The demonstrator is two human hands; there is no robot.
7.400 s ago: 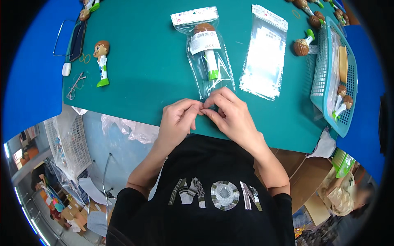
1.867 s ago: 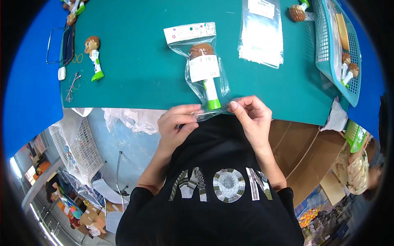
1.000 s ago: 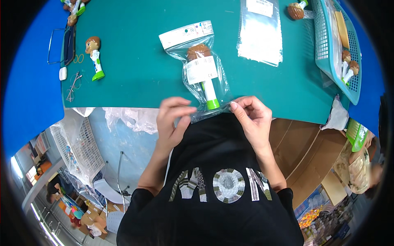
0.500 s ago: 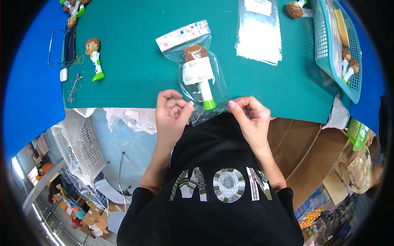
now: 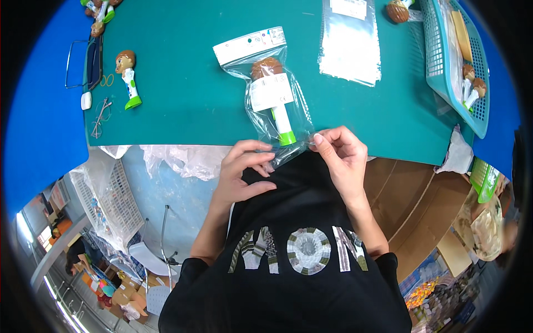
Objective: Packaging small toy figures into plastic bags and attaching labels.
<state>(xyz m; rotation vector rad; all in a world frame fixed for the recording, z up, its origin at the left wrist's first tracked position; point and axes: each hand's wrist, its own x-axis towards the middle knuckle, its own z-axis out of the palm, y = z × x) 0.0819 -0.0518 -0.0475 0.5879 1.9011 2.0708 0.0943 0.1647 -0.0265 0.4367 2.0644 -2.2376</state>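
A clear plastic bag (image 5: 304, 114) with a white printed header lies at the table's front edge. Inside it is a brown-haired figure toy (image 5: 282, 117) with a white body and green base, a white label (image 5: 271, 91) over its upper part. My right hand (image 5: 343, 158) pinches the bag's lower right corner between thumb and fingers. At the bag's lower left edge, my left hand (image 5: 244, 171) has its thumb apart from its stretched fingers, whose tips touch the film. The bag's lower end hangs past the table edge toward my black shirt.
On the green table (image 5: 183, 72), another figure toy (image 5: 129, 80) lies to the left, near glasses (image 5: 100, 118) and a phone (image 5: 95, 62). A stack of clear bags (image 5: 351, 47) lies back right, beside a blue basket (image 5: 436, 61) holding more toys. A cardboard box (image 5: 411, 205) stands below right.
My left hand has loosened its pinch on the bag's lower left corner, spread its fingers and moved down and right. The bag has shifted slightly; my right hand still pinches its corner.
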